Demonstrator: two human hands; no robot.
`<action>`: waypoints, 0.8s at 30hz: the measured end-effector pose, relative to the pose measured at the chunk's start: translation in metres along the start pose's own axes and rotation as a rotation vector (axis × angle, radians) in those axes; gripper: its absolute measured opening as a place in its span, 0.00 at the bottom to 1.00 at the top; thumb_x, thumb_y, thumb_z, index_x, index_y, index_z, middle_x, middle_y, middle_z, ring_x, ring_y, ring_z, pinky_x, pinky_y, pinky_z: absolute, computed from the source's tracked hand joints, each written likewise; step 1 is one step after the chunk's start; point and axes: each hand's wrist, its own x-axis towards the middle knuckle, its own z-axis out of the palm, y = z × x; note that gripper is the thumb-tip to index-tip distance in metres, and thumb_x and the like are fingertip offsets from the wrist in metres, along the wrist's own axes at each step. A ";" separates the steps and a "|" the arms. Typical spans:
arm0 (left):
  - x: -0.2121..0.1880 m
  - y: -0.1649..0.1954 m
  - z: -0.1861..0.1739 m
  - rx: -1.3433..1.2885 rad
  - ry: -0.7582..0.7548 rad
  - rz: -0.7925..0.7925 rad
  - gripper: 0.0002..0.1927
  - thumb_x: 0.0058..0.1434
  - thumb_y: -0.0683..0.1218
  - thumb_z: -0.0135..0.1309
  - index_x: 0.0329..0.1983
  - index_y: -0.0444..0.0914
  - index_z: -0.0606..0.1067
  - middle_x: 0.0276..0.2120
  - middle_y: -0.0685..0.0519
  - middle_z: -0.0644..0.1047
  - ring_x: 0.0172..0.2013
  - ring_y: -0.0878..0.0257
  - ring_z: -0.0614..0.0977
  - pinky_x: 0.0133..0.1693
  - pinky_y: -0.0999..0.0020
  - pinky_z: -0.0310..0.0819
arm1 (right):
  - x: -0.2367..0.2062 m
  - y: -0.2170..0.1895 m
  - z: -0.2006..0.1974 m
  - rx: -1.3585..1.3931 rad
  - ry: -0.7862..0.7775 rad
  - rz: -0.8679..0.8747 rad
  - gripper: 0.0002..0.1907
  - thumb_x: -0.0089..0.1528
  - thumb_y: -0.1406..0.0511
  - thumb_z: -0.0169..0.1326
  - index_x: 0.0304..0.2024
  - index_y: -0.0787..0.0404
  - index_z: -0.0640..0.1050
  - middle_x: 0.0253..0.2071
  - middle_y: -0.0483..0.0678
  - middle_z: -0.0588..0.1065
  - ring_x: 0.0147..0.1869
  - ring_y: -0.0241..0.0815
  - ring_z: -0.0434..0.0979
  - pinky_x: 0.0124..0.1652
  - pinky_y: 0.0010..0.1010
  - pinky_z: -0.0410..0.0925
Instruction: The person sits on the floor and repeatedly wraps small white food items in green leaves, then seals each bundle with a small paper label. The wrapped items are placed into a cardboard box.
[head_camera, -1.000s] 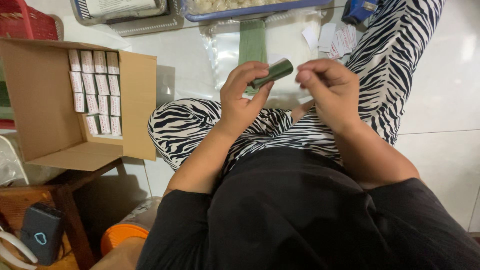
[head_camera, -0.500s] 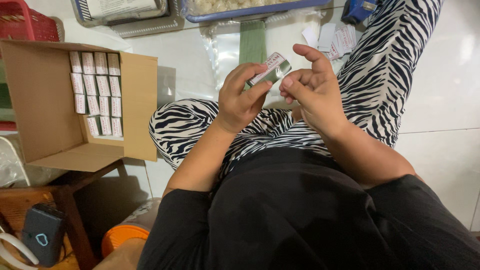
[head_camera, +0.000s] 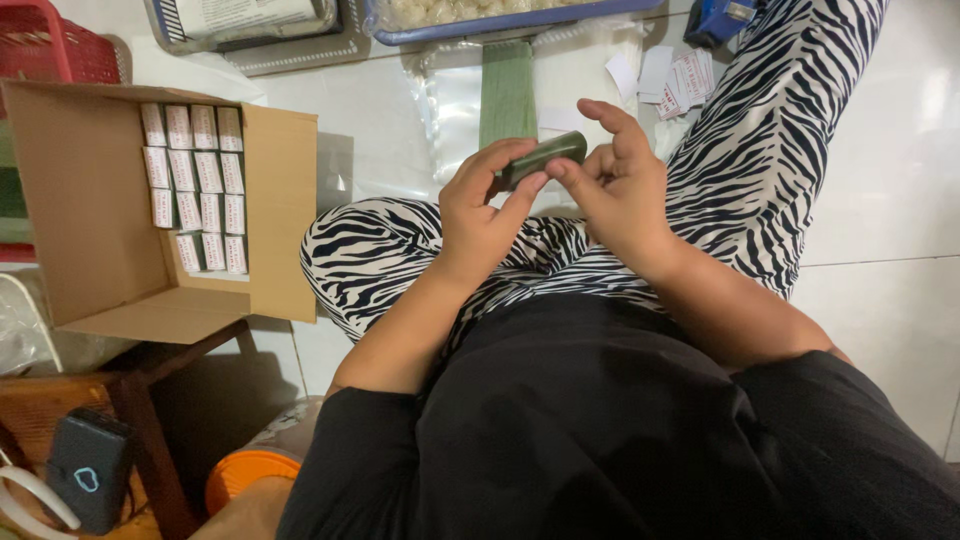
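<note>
My left hand (head_camera: 482, 215) and right hand (head_camera: 618, 185) pinch a small dark green packet (head_camera: 543, 157), probably a wrapped bar; cardboard box (head_camera: 90, 240) sits at nine o'clock.

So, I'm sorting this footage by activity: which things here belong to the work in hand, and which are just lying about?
In hand:
left hand and right hand, both gripping the small dark green box
open cardboard carton holding rows of small white boxes
flat green strip on the floor

Lying about:
red basket
blue tray
dark pouch
orange tub
</note>
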 end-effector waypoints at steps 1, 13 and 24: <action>0.000 0.000 -0.001 -0.083 -0.012 -0.076 0.18 0.65 0.35 0.63 0.58 0.37 0.76 0.55 0.46 0.78 0.53 0.60 0.84 0.53 0.66 0.83 | -0.001 -0.002 -0.004 -0.134 0.013 -0.098 0.35 0.63 0.65 0.68 0.69 0.60 0.68 0.38 0.56 0.71 0.34 0.38 0.67 0.32 0.27 0.63; 0.002 0.005 -0.014 -0.054 -0.214 -0.016 0.22 0.64 0.36 0.64 0.60 0.38 0.74 0.58 0.49 0.78 0.56 0.60 0.84 0.58 0.66 0.82 | 0.044 0.002 -0.053 0.121 -0.620 0.079 0.42 0.56 0.55 0.66 0.71 0.58 0.69 0.65 0.59 0.72 0.55 0.57 0.77 0.45 0.48 0.72; 0.016 0.010 -0.040 0.000 -0.354 -0.040 0.31 0.58 0.42 0.72 0.64 0.40 0.75 0.64 0.48 0.75 0.63 0.58 0.80 0.63 0.65 0.80 | 0.022 -0.001 -0.042 -0.283 -0.370 -0.435 0.37 0.53 0.57 0.72 0.61 0.64 0.77 0.52 0.54 0.79 0.50 0.45 0.80 0.47 0.34 0.74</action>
